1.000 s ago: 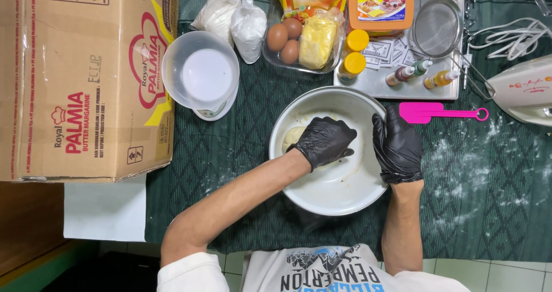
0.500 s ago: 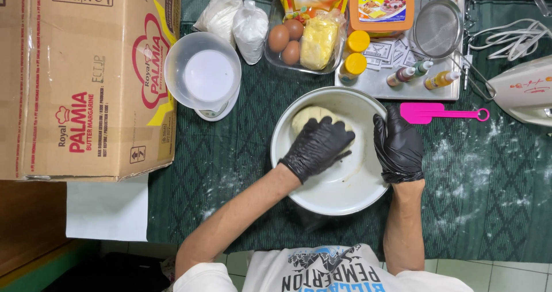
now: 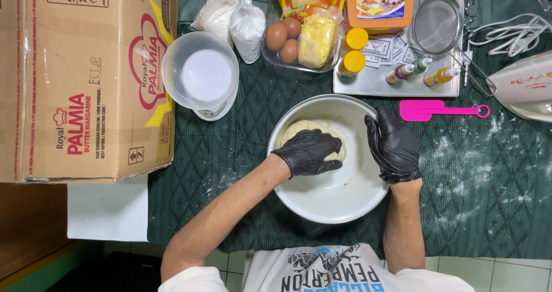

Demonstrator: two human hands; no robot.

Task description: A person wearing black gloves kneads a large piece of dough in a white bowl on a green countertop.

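Two black-gloved hands work at one metal mixing bowl [image 3: 322,203], which sits on the green cloth of the bench [image 3: 230,148]. Left hand [image 3: 307,152] lies palm down on the pale yellow dough [image 3: 299,128] inside the bowl, grip curled onto its near side, fingers pressing into the dough rather than closing around it. Right hand [image 3: 394,145] sits on the bowl's right rim, grip wrapped over the edge, holding the bowl. Dough sits in the far-left part of the bowl, directly under and just beyond the left grip, well apart from the right one.

Just beyond the right grip, off the bowl: pink spatula [image 3: 440,110] lying flat, handle pointing away to the right. Farther beyond it, metal tray [image 3: 374,82] with small bottles, sachets, two yellow-capped jars and a wire sieve [image 3: 437,23]. Beyond the left grip: clear dish with eggs [image 3: 283,39] and a bag of yellow fat, two bags of white powder [image 3: 233,16]. Left of the left grip, apart from the bowl: clear plastic bowl on a small scale [image 3: 201,73], then a large cardboard carton [image 3: 80,79]. Far right of the right grip: white hand mixer [image 3: 526,88] with its cord; flour dusts the cloth there.
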